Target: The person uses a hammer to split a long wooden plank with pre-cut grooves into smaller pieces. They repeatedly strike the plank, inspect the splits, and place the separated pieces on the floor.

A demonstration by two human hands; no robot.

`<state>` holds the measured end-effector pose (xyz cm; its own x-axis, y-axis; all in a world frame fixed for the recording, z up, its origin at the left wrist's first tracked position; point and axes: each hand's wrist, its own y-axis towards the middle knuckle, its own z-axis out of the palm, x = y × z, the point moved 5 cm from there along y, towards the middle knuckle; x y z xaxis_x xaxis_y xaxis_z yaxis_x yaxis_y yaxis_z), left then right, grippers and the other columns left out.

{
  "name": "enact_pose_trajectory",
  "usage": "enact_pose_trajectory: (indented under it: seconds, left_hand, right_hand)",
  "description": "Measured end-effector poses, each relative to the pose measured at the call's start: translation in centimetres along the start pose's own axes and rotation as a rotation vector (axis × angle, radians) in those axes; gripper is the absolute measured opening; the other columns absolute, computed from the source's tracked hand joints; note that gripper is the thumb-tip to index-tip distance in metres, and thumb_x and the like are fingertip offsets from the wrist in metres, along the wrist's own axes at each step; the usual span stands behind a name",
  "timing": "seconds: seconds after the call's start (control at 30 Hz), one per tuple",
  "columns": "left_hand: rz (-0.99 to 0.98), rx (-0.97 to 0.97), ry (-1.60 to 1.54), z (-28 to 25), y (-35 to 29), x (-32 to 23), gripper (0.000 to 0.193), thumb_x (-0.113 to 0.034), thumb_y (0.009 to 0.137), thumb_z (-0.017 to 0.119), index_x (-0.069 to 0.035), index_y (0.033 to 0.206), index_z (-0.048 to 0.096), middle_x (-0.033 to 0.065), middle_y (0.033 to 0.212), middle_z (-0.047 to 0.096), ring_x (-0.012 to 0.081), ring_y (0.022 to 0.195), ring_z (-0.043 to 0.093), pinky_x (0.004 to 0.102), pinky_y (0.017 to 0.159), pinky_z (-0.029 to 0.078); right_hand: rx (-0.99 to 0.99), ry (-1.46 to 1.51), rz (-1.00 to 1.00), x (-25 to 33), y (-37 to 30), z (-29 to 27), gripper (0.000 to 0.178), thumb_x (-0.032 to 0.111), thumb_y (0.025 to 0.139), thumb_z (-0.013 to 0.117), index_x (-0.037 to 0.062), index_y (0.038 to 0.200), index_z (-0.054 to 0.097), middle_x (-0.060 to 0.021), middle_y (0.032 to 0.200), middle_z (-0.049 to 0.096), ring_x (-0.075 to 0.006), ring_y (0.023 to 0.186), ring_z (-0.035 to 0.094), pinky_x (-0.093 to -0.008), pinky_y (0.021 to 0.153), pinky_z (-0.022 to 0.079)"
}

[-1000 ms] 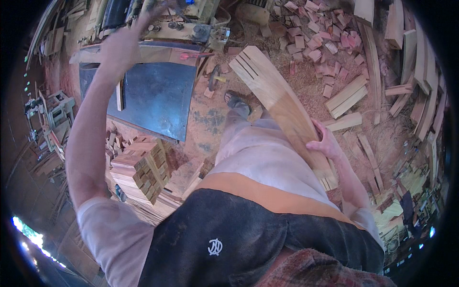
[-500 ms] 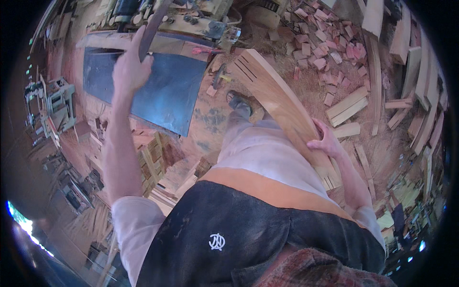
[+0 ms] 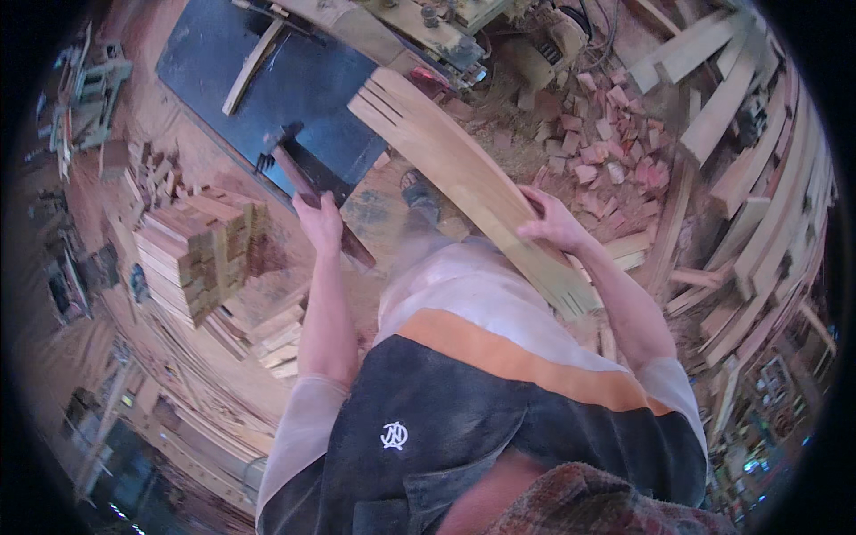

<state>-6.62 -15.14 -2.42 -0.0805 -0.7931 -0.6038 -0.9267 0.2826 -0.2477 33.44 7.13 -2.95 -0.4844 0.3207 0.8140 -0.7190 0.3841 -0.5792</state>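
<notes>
On the left, a stack of wooden blocks (image 3: 187,259) sits near a dark panel (image 3: 201,58) with a narrow strip (image 3: 253,67) lying across it. A hammer (image 3: 296,174) has its head over the panel's near edge, its handle wrapped in the person's closed left hand (image 3: 319,221). The slotted board (image 3: 464,183) slants across the lap, its slotted far end overlapping the panel's right edge from here; the half-open right hand (image 3: 555,220) grips its right side, near reddish offcuts (image 3: 615,174).

Over left of the person (image 3: 446,383), a slat (image 3: 255,67) lies on the counter (image 3: 334,107), with stacked blocks (image 3: 183,259) on its near side. A board (image 3: 455,165) slants before the person, between the hammer (image 3: 295,175) at left and the scraps (image 3: 615,169) at right; planks (image 3: 767,232) lie farther right.
</notes>
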Motion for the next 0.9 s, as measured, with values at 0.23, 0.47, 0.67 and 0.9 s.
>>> enact_pose_trajectory:
  seconds: [0.23,0.47,0.67,0.9]
  left_hand:
    - [0.305,-0.064,0.085,3.0,-2.4,-6.2,0.067,-0.037,0.096,0.072,0.004,0.145,0.050,0.0308,0.136,0.060,0.0436,0.129,0.058,0.0491,0.109,0.045]
    - [0.269,0.118,-0.370,12.4,-7.8,-13.6,0.079,-0.033,0.101,0.064,0.016,0.153,0.030,0.0372,0.143,0.048,0.0494,0.136,0.046,0.0521,0.117,0.036]
    - [0.214,-0.101,-0.327,14.1,-2.8,-15.2,0.083,-0.030,0.102,0.060,0.018,0.156,0.019,0.0404,0.150,0.040,0.0517,0.139,0.042,0.0542,0.119,0.032]
    - [0.196,-0.154,-0.418,14.1,1.4,-15.7,0.079,-0.027,0.103,0.059,0.018,0.156,0.020,0.0399,0.153,0.037,0.0510,0.146,0.036,0.0511,0.124,0.028]
  right_hand:
    - [0.111,0.043,0.007,0.6,6.1,1.2,0.096,0.040,0.075,0.089,-0.0041,0.151,0.049,-0.0121,0.141,0.061,-0.0191,0.130,0.057,-0.0348,0.113,0.042]
    - [0.111,0.142,0.020,2.0,13.1,2.1,0.073,0.041,0.088,0.079,-0.0032,0.143,0.059,-0.0118,0.131,0.067,-0.0189,0.117,0.064,-0.0335,0.103,0.049]
    - [0.117,0.243,0.105,4.8,17.5,2.9,0.074,0.054,0.097,0.068,-0.0026,0.143,0.057,-0.0105,0.130,0.067,-0.0179,0.115,0.064,-0.0342,0.102,0.050]
    - [0.150,-0.065,-0.096,5.4,14.6,1.3,0.088,0.052,0.102,0.063,-0.0017,0.163,0.029,-0.0147,0.161,0.043,-0.0223,0.145,0.045,-0.0364,0.120,0.036]
